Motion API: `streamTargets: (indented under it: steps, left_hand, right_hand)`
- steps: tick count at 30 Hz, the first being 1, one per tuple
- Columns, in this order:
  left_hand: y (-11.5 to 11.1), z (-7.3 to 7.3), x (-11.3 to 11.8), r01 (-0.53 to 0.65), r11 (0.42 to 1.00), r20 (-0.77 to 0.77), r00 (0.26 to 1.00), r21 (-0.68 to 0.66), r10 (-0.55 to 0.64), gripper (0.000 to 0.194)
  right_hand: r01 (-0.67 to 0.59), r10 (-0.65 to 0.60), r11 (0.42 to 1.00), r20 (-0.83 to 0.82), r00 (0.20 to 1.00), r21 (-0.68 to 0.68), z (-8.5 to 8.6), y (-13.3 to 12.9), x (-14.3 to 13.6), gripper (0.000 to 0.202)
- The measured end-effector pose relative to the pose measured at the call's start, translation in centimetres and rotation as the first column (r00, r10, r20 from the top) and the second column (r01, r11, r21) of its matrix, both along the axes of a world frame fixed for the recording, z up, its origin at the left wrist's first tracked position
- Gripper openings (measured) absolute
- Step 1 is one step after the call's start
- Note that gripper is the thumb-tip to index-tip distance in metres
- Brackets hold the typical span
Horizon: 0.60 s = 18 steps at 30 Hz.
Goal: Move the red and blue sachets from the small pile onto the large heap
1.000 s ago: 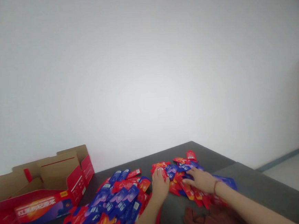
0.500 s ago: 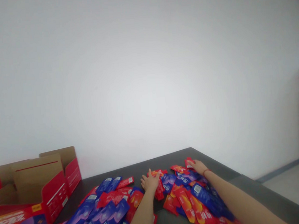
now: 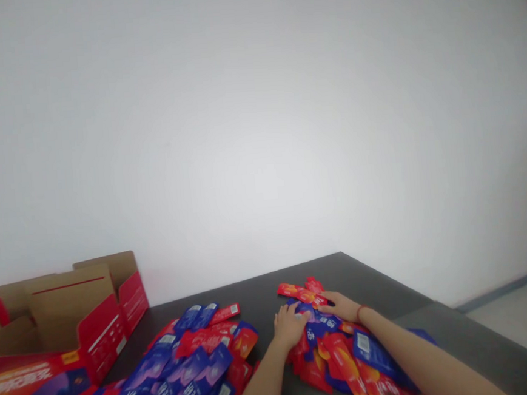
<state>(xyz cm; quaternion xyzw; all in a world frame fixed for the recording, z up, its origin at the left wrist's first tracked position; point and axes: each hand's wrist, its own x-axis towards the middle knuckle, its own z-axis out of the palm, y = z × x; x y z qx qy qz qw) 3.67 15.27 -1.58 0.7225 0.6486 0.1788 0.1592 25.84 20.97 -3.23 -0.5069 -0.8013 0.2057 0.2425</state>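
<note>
Head view: the right-hand pile of red and blue printed sachets [image 3: 344, 361] lies on the dark tabletop [image 3: 261, 289], its far part between and beneath the left hand [image 3: 292, 324] and the right hand [image 3: 342, 306]. Both hands rest on the pile with fingers spread, near each other but apart; whether either grips a sachet cannot be determined. A second sachet pile [image 3: 190, 373] lies left of the left forearm, and open red cardboard boxes [image 3: 100, 335] stand beyond its left side, near the white wall [image 3: 258, 131].
</note>
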Motion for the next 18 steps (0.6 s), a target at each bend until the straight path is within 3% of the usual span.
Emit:
streamTargets:
  steps: [7,12,15,18]
  left_hand:
    - [-3.9,0.9,0.8,-0.038,0.999,0.026,0.999,0.031,0.037,0.059]
    - [-6.5,0.8,1.5,-0.110,0.994,0.065,0.992,0.026,0.109,0.057]
    - [-6.6,1.3,1.9,-0.190,0.981,0.101,0.977,0.034,0.186,0.053]
    - [-4.9,2.6,1.7,-0.268,0.960,0.139,0.957,0.078,0.256,0.042]
  right_hand:
    - [-0.145,0.145,0.989,0.037,0.989,-0.002,1.6,-4.1,-0.3,0.075]
    - [-0.169,0.171,0.985,0.074,0.982,-0.027,3.0,-6.7,-0.2,0.064]
    - [-0.126,0.130,0.991,0.122,0.984,-0.044,4.2,-6.7,-0.8,0.048]
    - [0.009,-0.003,0.999,0.174,0.985,-0.033,5.4,-5.7,-2.3,0.044]
